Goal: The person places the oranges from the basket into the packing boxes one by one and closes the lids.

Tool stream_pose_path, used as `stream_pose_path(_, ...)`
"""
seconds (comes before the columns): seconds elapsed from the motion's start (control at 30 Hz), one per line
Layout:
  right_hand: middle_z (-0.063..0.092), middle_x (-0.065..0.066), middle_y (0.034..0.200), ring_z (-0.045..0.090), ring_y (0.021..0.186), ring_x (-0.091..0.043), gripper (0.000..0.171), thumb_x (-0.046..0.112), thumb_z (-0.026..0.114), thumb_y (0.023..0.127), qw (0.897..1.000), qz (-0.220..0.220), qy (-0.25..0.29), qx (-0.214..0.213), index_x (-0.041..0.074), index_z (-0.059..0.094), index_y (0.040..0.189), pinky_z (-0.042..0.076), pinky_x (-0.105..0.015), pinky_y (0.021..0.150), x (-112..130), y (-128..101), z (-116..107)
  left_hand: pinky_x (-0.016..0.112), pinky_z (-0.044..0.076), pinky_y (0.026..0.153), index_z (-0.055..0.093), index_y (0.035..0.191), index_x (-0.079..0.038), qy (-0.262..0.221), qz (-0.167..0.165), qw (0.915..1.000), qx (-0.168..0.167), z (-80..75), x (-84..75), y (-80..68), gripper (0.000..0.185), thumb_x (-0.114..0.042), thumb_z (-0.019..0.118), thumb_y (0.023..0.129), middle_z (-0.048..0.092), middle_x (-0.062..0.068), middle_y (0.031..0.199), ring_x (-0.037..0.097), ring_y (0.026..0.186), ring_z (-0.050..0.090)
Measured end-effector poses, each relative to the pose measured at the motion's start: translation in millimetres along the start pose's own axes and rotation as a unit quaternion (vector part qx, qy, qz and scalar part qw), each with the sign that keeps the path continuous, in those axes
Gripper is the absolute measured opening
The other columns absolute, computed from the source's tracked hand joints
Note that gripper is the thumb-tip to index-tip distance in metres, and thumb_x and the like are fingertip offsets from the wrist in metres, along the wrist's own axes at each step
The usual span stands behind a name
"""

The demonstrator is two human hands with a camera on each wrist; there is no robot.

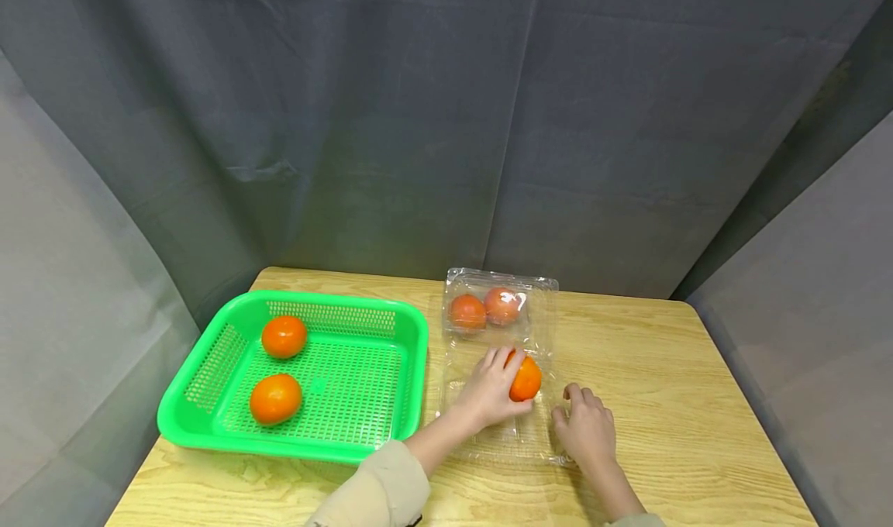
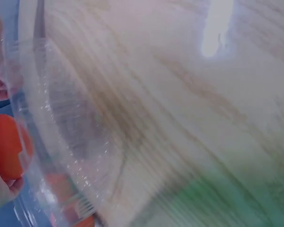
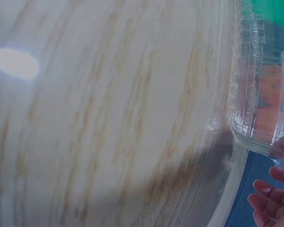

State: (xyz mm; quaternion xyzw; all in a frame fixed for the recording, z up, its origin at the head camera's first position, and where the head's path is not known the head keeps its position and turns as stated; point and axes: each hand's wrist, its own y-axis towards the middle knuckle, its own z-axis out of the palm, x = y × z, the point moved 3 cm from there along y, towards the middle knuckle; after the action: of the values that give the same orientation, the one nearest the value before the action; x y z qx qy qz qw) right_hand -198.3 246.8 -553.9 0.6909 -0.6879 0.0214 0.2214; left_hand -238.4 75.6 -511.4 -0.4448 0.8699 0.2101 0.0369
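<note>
While wrist views blur, we read head view: left hand [image 1: 488,391] curled round orange fruit [image 1: 526,379] in clear clamshell tray [image 1: 498,442]; fruit round, no long axis. Right hand [image 1: 587,428] rests at tray edge, grip unclear. We count five fruits: two behind in tray, two in green basket [image 1: 209,426].

Glossy clear plastic clamshell [image 1: 499,434], perforated green plastic basket [image 1: 418,341], pale wood-grain table [image 1: 698,403].
</note>
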Motion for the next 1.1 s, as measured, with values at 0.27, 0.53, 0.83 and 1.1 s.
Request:
stream_pose_path(0.27,0.057,-0.014,0.084,0.056,0.079,-0.034,0.025,0.018,0.065,0.076,1.0,-0.01,-0.004,-0.015,0.003,0.055,0.094,0.041,-0.048,0.065,0,0,0,0.028,0.037,0.098,0.04,0.133,-0.012,-0.014,0.021,0.9987,0.044,23.3,-4.8,-1.1,0.077,-0.046,0.069,0.07,0.043,0.006,0.128,0.019,0.118,0.04)
stream_pose_path(0.53,0.057,-0.013,0.083,0.056,0.077,-0.033,0.025,0.018,0.063,0.075,1.0,-0.013,-0.005,-0.019,0.003,0.055,0.093,0.042,-0.047,0.064,0,0,0,0.027,0.035,0.101,0.037,0.136,-0.008,-0.029,0.034,0.9973,0.059,39.3,-9.2,-0.6,0.079,-0.046,0.068,0.074,0.04,0.007,0.131,0.019,0.121,0.038)
stream_pose_path(0.83,0.056,-0.011,0.078,0.056,0.073,-0.032,0.024,0.017,0.066,0.072,0.999,-0.023,-0.004,-0.044,0.004,0.056,0.09,0.041,-0.046,0.059,0,0,1,0.028,0.032,0.103,0.033,0.137,-0.009,-0.026,0.027,0.9967,0.071,49.8,-11.2,-5.7,0.076,-0.047,0.064,0.079,0.038,0.007,0.136,0.019,0.125,0.036)
stream_pose_path(1.1,0.056,-0.011,0.078,0.056,0.073,-0.032,0.025,0.018,0.066,0.073,0.999,-0.02,0.0,-0.036,0.004,0.056,0.091,0.041,-0.046,0.06,-1,0,2,0.031,0.04,0.097,0.033,0.138,-0.009,-0.102,-0.027,0.9915,0.076,48.4,-11.5,-8.1,0.076,-0.043,0.066,0.079,0.033,0.009,0.138,0.023,0.125,0.037)
